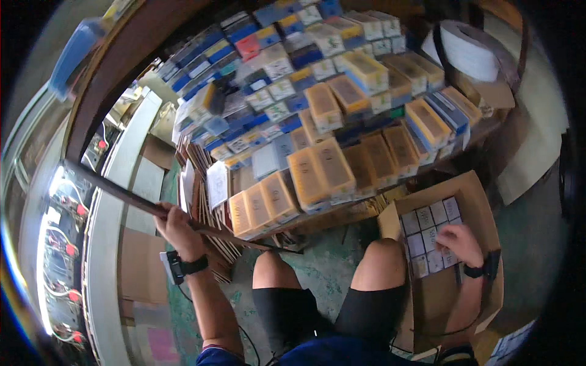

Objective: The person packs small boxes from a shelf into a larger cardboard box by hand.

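Observation:
My left hand (179,230) is closed around a dark, narrow bar (131,196) that slants down from the upper left toward my knees. At my right, an open cardboard carton (448,305) stands beside my knee. Small white boxes (420,246) with labels on top are packed in rows in its far part. My right hand (462,243) reaches into the carton over these boxes, its fingers bent and drawn together at their tops. What lies under the fingertips is hidden. The near part of the carton shows bare cardboard bottom.
Ahead is a table stacked with many plastic cases (320,171) with orange or blue lids. A white roll (467,52) sits at its far right. Thin boards (198,189) stand beside the table. At left runs a pale machine frame (110,244) with lit parts and wires.

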A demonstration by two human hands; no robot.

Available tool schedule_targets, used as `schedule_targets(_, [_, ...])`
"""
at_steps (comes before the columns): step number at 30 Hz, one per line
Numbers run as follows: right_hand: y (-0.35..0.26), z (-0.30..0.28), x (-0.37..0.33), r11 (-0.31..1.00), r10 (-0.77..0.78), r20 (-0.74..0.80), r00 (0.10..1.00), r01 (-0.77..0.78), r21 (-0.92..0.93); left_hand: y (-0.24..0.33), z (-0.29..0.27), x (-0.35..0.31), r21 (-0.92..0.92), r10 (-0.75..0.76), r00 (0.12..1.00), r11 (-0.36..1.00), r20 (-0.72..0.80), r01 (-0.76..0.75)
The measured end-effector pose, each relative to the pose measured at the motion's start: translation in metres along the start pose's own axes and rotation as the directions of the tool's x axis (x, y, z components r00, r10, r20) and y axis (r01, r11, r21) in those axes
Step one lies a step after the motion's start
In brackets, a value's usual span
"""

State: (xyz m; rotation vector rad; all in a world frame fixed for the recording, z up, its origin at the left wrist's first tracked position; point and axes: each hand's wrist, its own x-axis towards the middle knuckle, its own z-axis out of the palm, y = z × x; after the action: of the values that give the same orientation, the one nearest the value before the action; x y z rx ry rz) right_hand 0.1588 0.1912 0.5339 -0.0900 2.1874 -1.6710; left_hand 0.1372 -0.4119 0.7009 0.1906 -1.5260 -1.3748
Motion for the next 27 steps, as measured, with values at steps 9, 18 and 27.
schedule_targets(9, [-0.289, 0.249, 0.243, 0.615, -0.346, 0.177, 0.921, 0.080, 0.784, -0.004, 0.009, -0.005, -0.112, -0.007, 0.996, 0.994, 0.087, 0.017])
schedule_targets(18, [-0.334, 0.335, 0.351, 0.529, 0.074, -0.095, 0.993, 0.042, 0.848, -0.009, -0.003, -0.007, 0.014, 0.020, 0.987, 1.000, 0.157, -0.023])
schedule_targets(27, [-0.269, 0.279, 0.164, 0.427, -0.274, -0.108, 0.956, 0.222, 0.876, -0.028, -0.005, -0.003, 0.053, 0.029, 0.993, 0.998, 0.117, -0.035])
